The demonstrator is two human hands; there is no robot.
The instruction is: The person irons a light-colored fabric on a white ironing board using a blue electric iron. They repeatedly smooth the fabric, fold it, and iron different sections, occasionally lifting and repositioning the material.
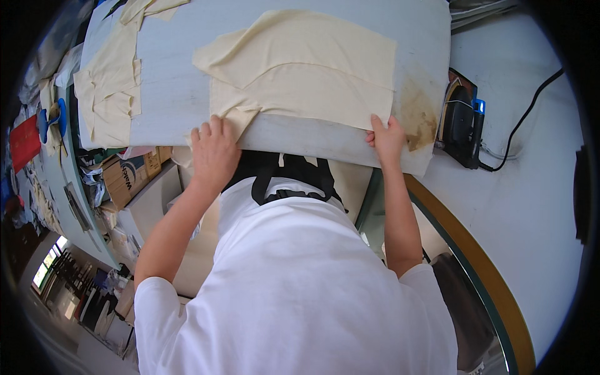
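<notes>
A cream fabric piece [323, 70] with a curved seam lies across a pale, cloth-covered ironing surface [173, 79]. Its upper left part is folded and rumpled. My right hand [388, 138] pinches the lower right corner between thumb and fingers, at the front edge of the surface. At the lower left end of the fabric, my left hand [213, 150] has its fingers curled over a bunched, turned-back part; the left thumb is hidden. More cream fabric pieces [110, 93] lie creased on the left side of the surface.
A black electric iron [459, 117] with a blue part sits just off the surface's right edge, its black cord [525, 117] running up right. Brown scorch stains [419, 117] mark the cover. Left are a cardboard box [126, 176], blue-handled scissors [54, 119] and a red item [26, 143].
</notes>
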